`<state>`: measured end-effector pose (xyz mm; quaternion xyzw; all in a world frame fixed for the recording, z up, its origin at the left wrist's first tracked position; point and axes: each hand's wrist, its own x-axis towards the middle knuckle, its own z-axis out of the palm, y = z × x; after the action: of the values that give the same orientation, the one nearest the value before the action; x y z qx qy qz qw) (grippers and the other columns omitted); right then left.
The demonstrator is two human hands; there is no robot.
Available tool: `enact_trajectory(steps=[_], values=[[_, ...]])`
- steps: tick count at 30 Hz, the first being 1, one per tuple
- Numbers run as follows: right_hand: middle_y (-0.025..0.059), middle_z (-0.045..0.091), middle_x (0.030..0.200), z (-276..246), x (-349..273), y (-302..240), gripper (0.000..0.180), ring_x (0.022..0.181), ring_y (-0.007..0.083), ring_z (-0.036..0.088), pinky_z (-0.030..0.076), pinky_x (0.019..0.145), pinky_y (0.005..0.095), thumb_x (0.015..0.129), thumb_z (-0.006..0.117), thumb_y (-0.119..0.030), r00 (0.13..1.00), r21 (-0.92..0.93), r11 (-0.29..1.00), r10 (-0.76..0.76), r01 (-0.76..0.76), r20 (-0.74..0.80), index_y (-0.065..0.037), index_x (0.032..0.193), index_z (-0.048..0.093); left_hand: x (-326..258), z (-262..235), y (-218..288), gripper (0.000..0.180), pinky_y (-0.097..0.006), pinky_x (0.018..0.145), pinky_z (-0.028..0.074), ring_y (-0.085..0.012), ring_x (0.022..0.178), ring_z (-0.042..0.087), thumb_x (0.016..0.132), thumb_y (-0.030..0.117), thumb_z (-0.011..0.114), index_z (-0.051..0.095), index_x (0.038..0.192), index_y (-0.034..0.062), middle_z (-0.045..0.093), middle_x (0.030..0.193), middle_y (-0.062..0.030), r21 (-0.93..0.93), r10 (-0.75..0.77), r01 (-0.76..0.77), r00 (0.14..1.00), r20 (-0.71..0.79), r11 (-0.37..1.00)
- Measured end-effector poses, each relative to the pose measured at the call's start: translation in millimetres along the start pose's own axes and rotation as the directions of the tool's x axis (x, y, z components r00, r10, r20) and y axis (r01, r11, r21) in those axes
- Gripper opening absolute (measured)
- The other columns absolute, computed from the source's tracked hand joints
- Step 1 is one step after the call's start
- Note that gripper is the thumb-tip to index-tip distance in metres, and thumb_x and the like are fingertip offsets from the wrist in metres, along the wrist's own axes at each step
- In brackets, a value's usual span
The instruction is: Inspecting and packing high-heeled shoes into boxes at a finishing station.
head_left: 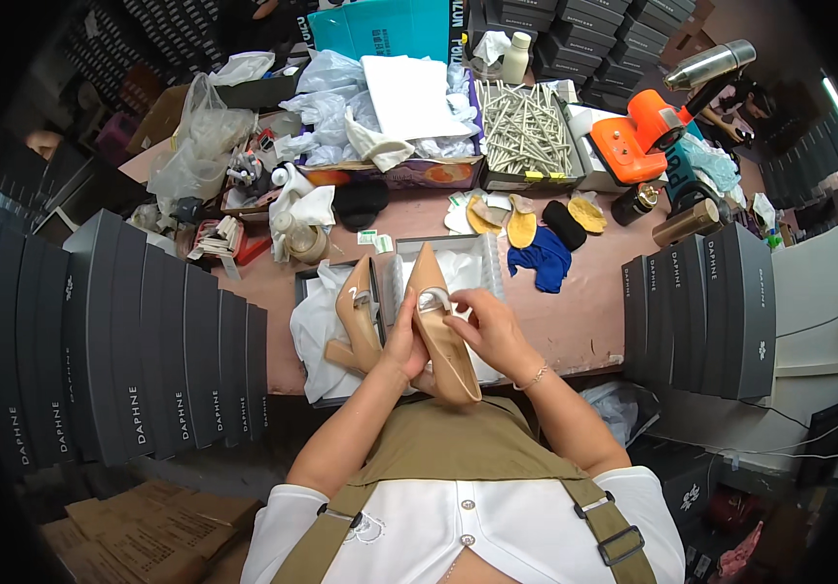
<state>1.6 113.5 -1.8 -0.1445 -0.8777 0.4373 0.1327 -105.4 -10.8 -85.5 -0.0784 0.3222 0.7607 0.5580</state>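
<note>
Mid-frame, the left hand (402,343) grips a tan shoe (455,368) between both hands; the right hand's (490,333) bent fingers meet its opening, pinching or not, can't tell. Dark boxes (108,331) line the left, another shoe (357,310) rests left-centre, the pink table (570,326) spreads rightward.

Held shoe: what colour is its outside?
The held shoe is light tan outside, best seen in the head view.
</note>
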Motion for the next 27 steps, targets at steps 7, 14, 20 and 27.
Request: enact_trajectory(steps=[7,14,20,27], values=[[0.0130,0.059,0.079,42.0,16.0,31.6,0.019,0.071,0.0318,0.061,0.049,0.061,0.0418,0.080,0.062,-0.021,0.989,-0.428,0.896,-0.068,0.119,0.132,-0.006,0.089,0.055,-31.5,12.3,-13.3,0.060,-0.047,0.100,0.039,-0.0235,0.117,0.050,0.091,0.061,0.042,0.046,0.129,0.0151,0.052,0.126,-0.0049,-0.103,-0.089,0.074,0.985,-0.147,0.992],[0.0132,0.059,0.078,52.6,-1.4,43.8,0.012,0.070,0.0328,0.059,0.048,0.061,0.0420,0.076,0.062,-0.013,0.966,-0.219,0.959,-0.129,0.179,0.225,-0.003,0.078,0.055,-30.8,-26.9,-23.8,0.078,-0.047,0.097,0.036,-0.0245,0.121,0.041,0.083,0.074,0.040,0.040,0.135,0.0164,0.045,0.132,-0.0049,-0.010,-0.032,0.030,0.942,-0.333,0.999],[0.0132,0.061,0.091,7.0,22.4,76.7,0.018,0.081,0.0332,0.060,0.050,0.067,0.0427,0.074,0.062,-0.009,0.996,-0.381,0.924,-0.001,0.036,0.093,-0.004,0.091,0.059,-44.5,-26.6,-14.2,0.072,-0.048,0.103,0.032,-0.0263,0.123,0.043,0.090,0.066,0.036,0.038,0.137,0.0122,0.046,0.134,-0.0081,-0.120,0.049,-0.104,0.918,-0.394,0.987],[0.0150,0.059,0.107,46.7,32.9,36.5,0.041,0.091,0.0331,0.060,0.050,0.077,0.0404,0.077,0.060,-0.013,0.767,-0.057,0.937,-0.248,0.346,0.591,-0.009,0.118,0.058,-43.0,-22.3,-9.1,0.068,-0.046,0.105,0.034,-0.0276,0.124,0.043,0.093,0.062,0.031,0.038,0.136,0.0105,0.045,0.135,-0.0097,-0.146,0.059,-0.114,0.938,-0.341,0.983]])
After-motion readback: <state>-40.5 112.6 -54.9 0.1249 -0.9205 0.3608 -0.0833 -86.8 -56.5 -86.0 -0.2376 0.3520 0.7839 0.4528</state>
